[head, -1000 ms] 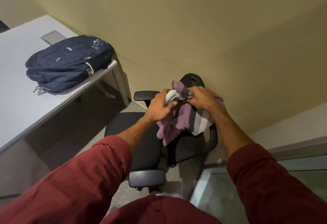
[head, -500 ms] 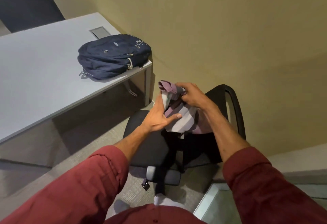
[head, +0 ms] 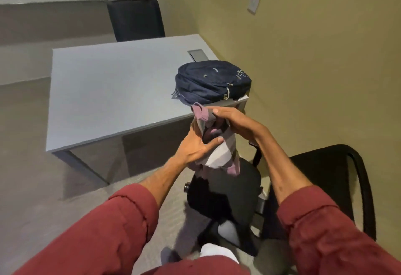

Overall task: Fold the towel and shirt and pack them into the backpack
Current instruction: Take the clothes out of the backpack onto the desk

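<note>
1. Holds a striped cloth (head: pixel 219 155) up in the air with both hands, just above the seat of a black office chair (head: pixel 227 190).
2. Grips the lower part of the bundle with the left hand (head: pixel 195 146) — thumb laid flat across the front, other fingers wrapped round the back and mostly hidden.
3. Pinches the top of the bundle with the right hand (head: pixel 234 120), fingers bent tight over a purple edge, with no gap between fingers and cloth.
4. Shows purple, grey and white bands, all bunched up, with a loose end hanging down under the left hand. Cannot tell whether towel or shirt.
5. Leaves the navy backpack (head: pixel 212 81) lying flat on the near right corner of the grey desk (head: pixel 108 92), close to the wall. Looks zipped shut, with no hand on it.
6. Lifts the top of the cloth in front of the desk edge, right below the backpack in the view — not clear how near the two really are.
7. Has a small dark hatch (head: pixel 197 55) set in the desk top just behind the backpack.
8. Also takes in a dark chair (head: pixel 135 19) at the far side of the desk and a pale switch plate (head: pixel 255 0) on the yellow wall.
9. Wears red sleeves (head: pixel 108 231), pushed up so both forearms are bare.
</note>
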Motion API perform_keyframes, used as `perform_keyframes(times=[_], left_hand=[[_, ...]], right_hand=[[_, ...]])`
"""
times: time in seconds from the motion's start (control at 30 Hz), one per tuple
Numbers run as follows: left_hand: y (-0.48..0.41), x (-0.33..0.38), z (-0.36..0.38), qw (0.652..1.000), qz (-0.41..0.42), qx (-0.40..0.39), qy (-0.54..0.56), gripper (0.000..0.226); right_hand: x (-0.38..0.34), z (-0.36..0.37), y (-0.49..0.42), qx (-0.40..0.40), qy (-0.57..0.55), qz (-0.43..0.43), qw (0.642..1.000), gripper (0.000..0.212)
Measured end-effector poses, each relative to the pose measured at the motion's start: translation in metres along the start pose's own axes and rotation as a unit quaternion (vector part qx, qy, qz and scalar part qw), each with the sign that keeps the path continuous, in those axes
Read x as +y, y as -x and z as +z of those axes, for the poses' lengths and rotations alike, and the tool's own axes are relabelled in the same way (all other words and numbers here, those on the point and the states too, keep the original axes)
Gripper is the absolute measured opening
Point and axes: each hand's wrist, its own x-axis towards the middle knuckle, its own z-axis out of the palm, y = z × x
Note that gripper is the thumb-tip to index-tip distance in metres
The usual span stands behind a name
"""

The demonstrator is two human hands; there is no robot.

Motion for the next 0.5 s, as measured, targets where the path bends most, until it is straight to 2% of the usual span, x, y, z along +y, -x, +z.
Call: perform_keyframes(times=[0.17,0.23,0.5], left_hand=[[-0.008,-0.012,-0.072,0.992,-0.023,0.125,-0.007,0.110],[-0.013,-0.015,-0.106,0.987,-0.007,0.158,-0.018,0.101],[-0.032,-0.050,-0.220,0.974,0.002,0.217,-0.059,0.093]], right_hand=[[-0.038,0.042,-0.063,-0.011,-0.006,-0.070,0.997,0.043],[-0.058,0.056,-0.088,-0.021,-0.013,-0.105,0.994,0.042],[-0.121,0.111,-0.171,-0.045,-0.036,-0.190,0.980,0.041]])
